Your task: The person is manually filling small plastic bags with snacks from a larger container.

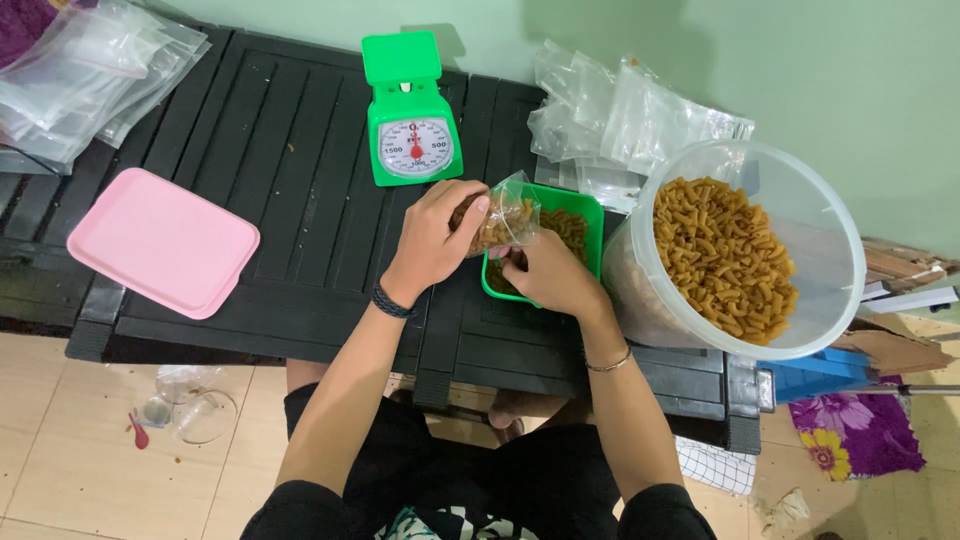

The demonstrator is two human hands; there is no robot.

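We hold the small clear bag (505,215) by its mouth with our left hand (432,240), fingers pinched closed on the plastic, just above the green tray (590,215) of brown snack pieces. Our right hand (548,272) curls closed beside the bag's lower edge — whether it grips snacks we cannot tell. To fill it well, we judge the mouth should stay wide and directly over the tray — so strays drop back in.

Clear snack bag (503,218) over green tray (590,212)
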